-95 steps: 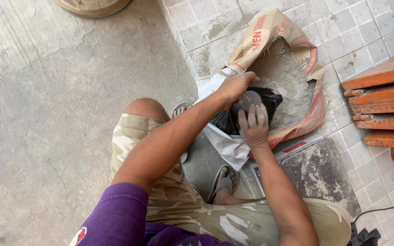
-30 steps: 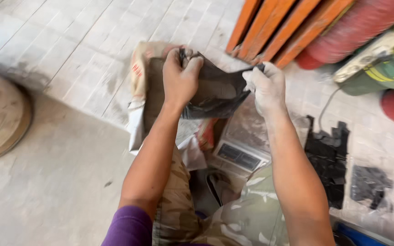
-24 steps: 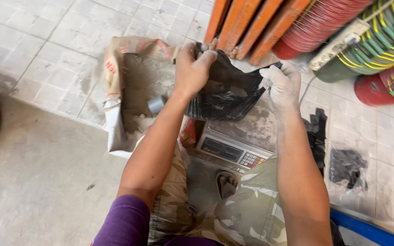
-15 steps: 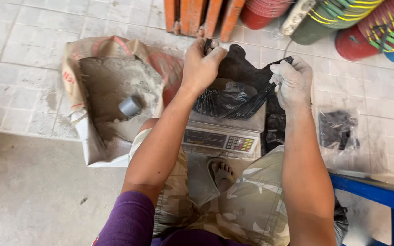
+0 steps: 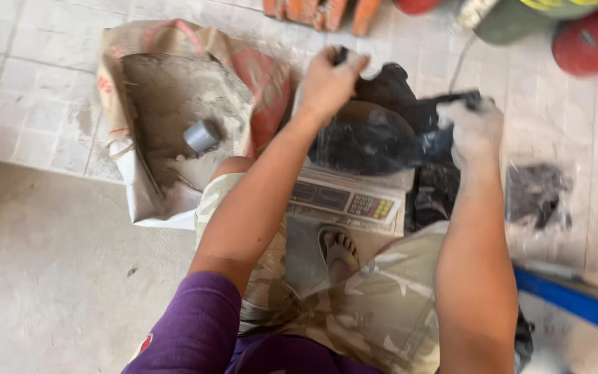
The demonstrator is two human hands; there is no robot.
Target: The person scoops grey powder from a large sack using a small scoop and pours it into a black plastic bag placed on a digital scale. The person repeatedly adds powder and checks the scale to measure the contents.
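Head view: I judge weighing is underway; my left hand (image 5: 328, 82) and right hand (image 5: 474, 130) clamp the black bag (image 5: 375, 135), between them, above the scale (image 5: 346, 202). Next calls for a gentle lowering.

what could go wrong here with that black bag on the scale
1. The black bag is held only by its top edges in the left hand and right hand; if either grip slips, the contents may spill over the scale.
2. The bag looks thin and sags, so it might tear under its load.
3. The open cement sack lies close beside the person's knee; a bump could tip more powder onto the tiles.
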